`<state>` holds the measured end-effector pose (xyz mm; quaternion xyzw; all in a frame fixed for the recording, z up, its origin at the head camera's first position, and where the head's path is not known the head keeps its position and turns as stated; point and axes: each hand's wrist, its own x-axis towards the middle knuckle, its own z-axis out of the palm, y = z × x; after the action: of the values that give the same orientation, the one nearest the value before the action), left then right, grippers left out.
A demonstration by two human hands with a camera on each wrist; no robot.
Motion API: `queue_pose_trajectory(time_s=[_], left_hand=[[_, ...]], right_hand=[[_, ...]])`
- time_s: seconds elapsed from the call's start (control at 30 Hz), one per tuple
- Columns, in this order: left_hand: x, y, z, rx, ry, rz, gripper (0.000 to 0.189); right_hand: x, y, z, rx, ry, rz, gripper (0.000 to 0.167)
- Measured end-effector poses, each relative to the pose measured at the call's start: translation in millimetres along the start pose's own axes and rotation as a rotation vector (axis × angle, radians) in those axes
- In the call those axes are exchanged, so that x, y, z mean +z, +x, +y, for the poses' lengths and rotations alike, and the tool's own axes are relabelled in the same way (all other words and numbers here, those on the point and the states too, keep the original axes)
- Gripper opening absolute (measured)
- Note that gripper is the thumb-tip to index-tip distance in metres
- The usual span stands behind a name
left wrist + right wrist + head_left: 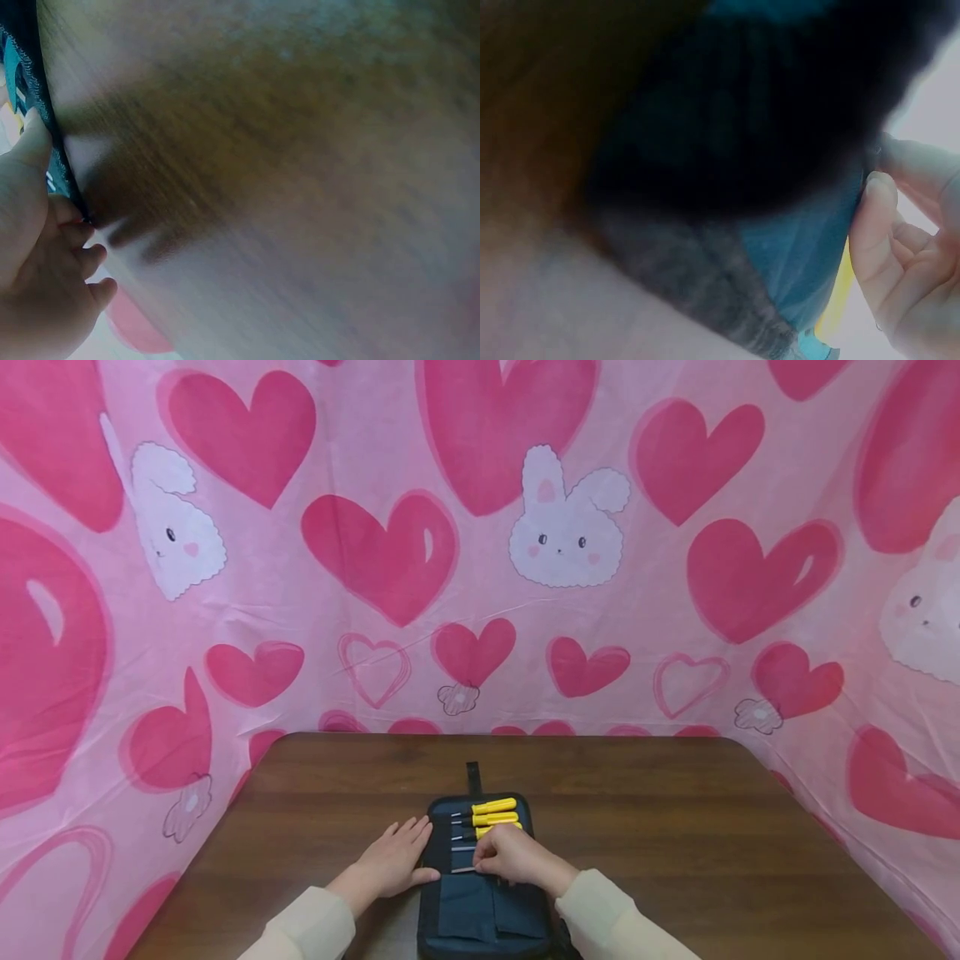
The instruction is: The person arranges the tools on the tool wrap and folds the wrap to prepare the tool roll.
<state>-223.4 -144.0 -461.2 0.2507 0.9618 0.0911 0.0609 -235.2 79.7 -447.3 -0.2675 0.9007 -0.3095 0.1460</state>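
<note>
A black zippered tool case (467, 947) lies opened on the table. Several screwdrivers (495, 806) with yellow handles lie side by side across its upper part, their shafts pointing left. Below them, two thin metal shafts (462, 870) show in the case. My right hand (517, 856) is over the case, thumb and forefinger pinching at the lower shaft; the rest of that tool is hidden under the hand. In the right wrist view its fingertips (881, 187) meet at a small dark bit. My left hand (393, 860) rests with extended fingers on the case's left edge.
The brown wooden table (675, 827) runs out on both sides of the case. A black strap (473, 777) sticks out from the case's far edge. Flat dark pockets (467, 906) cover its near part. Behind hangs a pink cloth (480, 602) with hearts and rabbits.
</note>
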Motion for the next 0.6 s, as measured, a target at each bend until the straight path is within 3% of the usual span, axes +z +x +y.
queue_pose_trajectory(time_s=[0.6], left_hand=[[1.6,1.0,-2.2,-0.010,-0.004,-0.008,0.077]], right_hand=[[6.6,6.3,-1.2,-0.016,-0.025,-0.036,0.007]])
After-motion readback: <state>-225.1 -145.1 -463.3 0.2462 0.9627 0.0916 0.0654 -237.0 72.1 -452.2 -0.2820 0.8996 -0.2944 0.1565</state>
